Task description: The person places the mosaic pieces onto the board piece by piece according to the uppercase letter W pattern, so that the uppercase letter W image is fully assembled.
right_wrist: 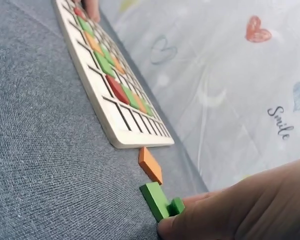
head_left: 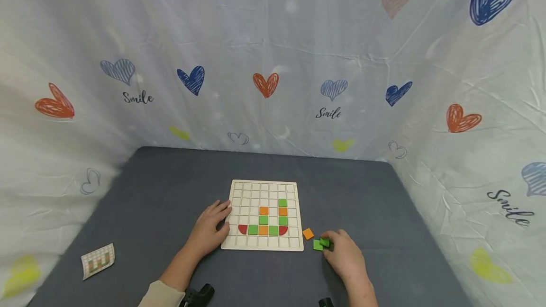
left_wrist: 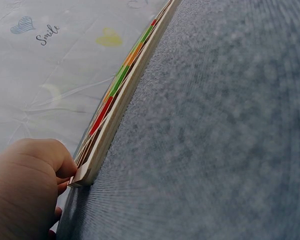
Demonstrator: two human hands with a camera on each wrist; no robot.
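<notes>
A wooden grid board lies on the table, with green, orange and red tiles set in some of its cells. My left hand rests along the board's left edge, fingers fairly straight and touching it. To the right of the board, my right hand pinches a small green tile between thumb and fingers. That tile is tilted, right over a second green tile on the cloth. Between these and the board's corner lies a loose orange tile.
A small printed card with a grid pattern lies at the left of the grey cloth-covered table. Behind rises a white curtain printed with hearts. Black objects show at the bottom edge, near the forearms.
</notes>
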